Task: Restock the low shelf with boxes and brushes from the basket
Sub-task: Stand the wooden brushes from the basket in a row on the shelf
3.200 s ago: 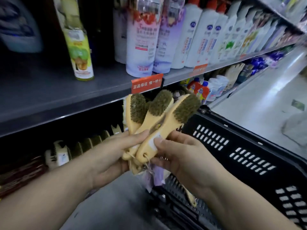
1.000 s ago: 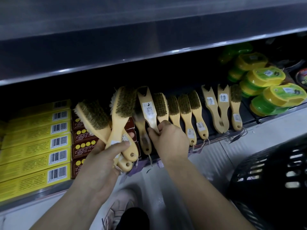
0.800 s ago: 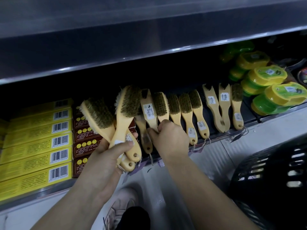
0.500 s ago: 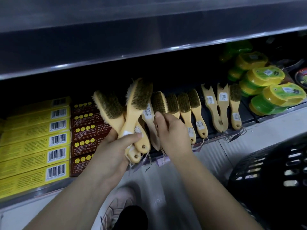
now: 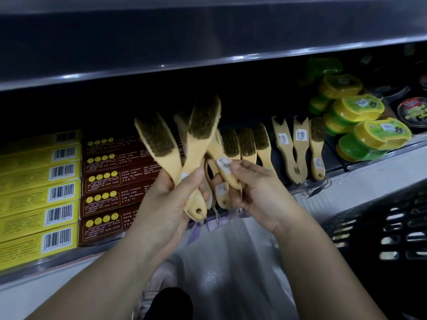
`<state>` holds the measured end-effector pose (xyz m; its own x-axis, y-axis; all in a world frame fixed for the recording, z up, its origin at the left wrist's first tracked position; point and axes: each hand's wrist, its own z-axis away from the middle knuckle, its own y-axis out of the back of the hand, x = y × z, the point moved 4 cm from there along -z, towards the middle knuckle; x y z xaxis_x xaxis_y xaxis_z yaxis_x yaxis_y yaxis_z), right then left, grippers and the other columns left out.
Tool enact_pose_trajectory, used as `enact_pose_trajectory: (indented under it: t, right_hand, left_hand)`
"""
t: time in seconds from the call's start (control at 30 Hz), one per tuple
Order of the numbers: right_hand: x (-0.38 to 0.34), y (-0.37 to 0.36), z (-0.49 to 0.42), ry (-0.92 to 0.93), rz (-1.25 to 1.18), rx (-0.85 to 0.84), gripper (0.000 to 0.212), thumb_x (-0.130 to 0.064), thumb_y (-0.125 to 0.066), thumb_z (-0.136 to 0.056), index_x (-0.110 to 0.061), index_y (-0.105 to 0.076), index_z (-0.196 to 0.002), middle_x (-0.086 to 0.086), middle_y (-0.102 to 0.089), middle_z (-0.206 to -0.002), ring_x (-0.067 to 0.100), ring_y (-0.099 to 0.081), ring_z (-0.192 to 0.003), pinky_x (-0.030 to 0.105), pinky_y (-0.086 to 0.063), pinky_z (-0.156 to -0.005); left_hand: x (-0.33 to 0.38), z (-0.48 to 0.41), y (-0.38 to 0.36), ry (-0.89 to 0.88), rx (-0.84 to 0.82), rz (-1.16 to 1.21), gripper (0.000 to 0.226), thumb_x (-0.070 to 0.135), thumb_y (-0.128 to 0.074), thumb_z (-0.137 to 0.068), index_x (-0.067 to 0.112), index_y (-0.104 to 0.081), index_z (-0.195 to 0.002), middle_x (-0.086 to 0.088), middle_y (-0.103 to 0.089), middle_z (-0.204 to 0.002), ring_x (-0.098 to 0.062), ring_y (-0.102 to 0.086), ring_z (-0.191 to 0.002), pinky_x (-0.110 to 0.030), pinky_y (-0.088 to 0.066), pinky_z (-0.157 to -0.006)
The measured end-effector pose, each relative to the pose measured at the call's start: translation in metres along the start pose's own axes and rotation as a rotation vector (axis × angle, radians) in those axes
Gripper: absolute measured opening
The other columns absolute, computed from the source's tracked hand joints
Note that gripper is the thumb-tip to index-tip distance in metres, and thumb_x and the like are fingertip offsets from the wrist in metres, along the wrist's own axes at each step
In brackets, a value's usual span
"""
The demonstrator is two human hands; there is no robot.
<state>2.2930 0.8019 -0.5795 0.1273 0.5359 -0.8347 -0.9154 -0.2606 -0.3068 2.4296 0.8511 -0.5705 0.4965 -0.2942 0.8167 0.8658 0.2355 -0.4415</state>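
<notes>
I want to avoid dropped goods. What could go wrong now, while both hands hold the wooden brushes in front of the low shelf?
1. The left hand grips several pale wooden bristle brushes fanned out, by their handles only; while the right hand pinches one labelled brush, the others may slip.
2. The hanging tags could tangle.
3. The close row of shelved brushes might topple if nudged.
</notes>
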Motion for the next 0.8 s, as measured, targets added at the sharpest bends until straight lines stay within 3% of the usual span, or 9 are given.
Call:
enact_pose_trajectory:
  t: [0.1, 0.2, 0.3, 0.4, 0.5, 0.6, 0.73, 0.8]
  right_hand:
    - [0.005, 0.015, -0.002, 0.035, 0.031, 0.156, 0.018, -0.019, -0.040, -0.099, -0.010, -0.056, -0.098, 0.006, -0.066, -0.079, 0.012, -0.046, -0.050, 0.023, -0.036, -0.049]
    - [0.012, 0.035, -0.005, 0.008, 0.242, 0.361, 0.015, -0.024, -0.044, -0.097, -0.017, -0.058, -0.097, 0.008, -0.059, -0.082, 0.021, -0.051, -0.070, 0.035, -0.042, -0.066]
    - [0.020, 0.041, -0.010, 0.019, 0.378, 0.470, 0.011, -0.024, -0.045, -0.096, -0.023, -0.055, -0.091, 0.000, -0.059, -0.076, 0.016, -0.054, -0.065, 0.029, -0.045, -0.060]
    - [0.030, 0.038, -0.017, 0.064, 0.536, 0.501, 0.009, -0.023, -0.046, -0.097, -0.020, -0.054, -0.099, -0.007, -0.057, -0.074, 0.011, -0.053, -0.065, 0.016, -0.044, -0.057]
    - [0.036, 0.037, -0.020, 0.079, 0.735, 0.534, 0.017, -0.026, -0.049, -0.095, -0.017, -0.054, -0.109, -0.008, -0.058, -0.080, 0.015, -0.056, -0.078, 0.023, -0.041, -0.069]
    - [0.035, 0.037, -0.019, 0.113, 0.849, 0.563, 0.023, -0.024, -0.052, -0.094, -0.016, -0.056, -0.115, -0.001, -0.064, -0.095, 0.019, -0.060, -0.090, 0.026, -0.042, -0.073]
    - [0.032, 0.040, -0.020, 0.135, 0.938, 0.556, 0.027, -0.024, -0.057, -0.091, -0.011, -0.061, -0.114, 0.007, -0.058, -0.111, 0.019, -0.059, -0.090, 0.026, -0.045, -0.075]
    - [0.030, 0.041, -0.018, 0.136, 0.927, 0.559, 0.026, -0.024, -0.058, -0.091, -0.011, -0.060, -0.113, 0.006, -0.055, -0.113, 0.019, -0.059, -0.090, 0.025, -0.045, -0.076]
  left_hand:
    - [-0.003, 0.000, 0.006, -0.010, 0.045, 0.046, 0.032, 0.031, -0.067, -0.070, 0.025, -0.063, -0.101, 0.004, -0.057, -0.073, -0.011, -0.055, -0.067, -0.028, -0.049, -0.061]
    - [-0.005, -0.001, 0.014, -0.001, 0.129, 0.072, 0.029, 0.035, -0.065, -0.070, 0.026, -0.066, -0.098, 0.007, -0.059, -0.074, -0.009, -0.055, -0.067, -0.026, -0.052, -0.063]
    - [-0.011, -0.003, 0.016, 0.054, 0.207, 0.086, 0.026, 0.033, -0.063, -0.079, 0.020, -0.065, -0.101, 0.004, -0.060, -0.072, -0.011, -0.055, -0.066, -0.030, -0.051, -0.066]
    - [-0.018, -0.004, 0.019, 0.122, 0.235, 0.082, 0.018, 0.024, -0.056, -0.089, 0.008, -0.062, -0.092, -0.001, -0.060, -0.065, -0.015, -0.055, -0.061, -0.028, -0.048, -0.055]
    - [-0.021, -0.003, 0.017, 0.168, 0.208, 0.048, 0.019, 0.020, -0.049, -0.090, 0.005, -0.060, -0.095, -0.005, -0.058, -0.065, -0.016, -0.058, -0.058, -0.027, -0.046, -0.046]
    - [-0.022, -0.002, 0.014, 0.157, 0.215, 0.016, 0.011, 0.015, -0.051, -0.091, 0.010, -0.060, -0.094, -0.007, -0.056, -0.062, -0.015, -0.055, -0.050, -0.029, -0.043, -0.045]
    - [-0.023, -0.002, 0.010, 0.124, 0.197, -0.044, 0.016, 0.016, -0.054, -0.092, 0.022, -0.065, -0.100, 0.001, -0.069, -0.078, -0.013, -0.058, -0.065, -0.032, -0.044, -0.057]
    - [-0.021, -0.002, 0.007, 0.119, 0.181, -0.056, 0.018, 0.017, -0.054, -0.092, 0.024, -0.064, -0.105, 0.005, -0.072, -0.082, -0.011, -0.061, -0.066, -0.031, -0.045, -0.056]
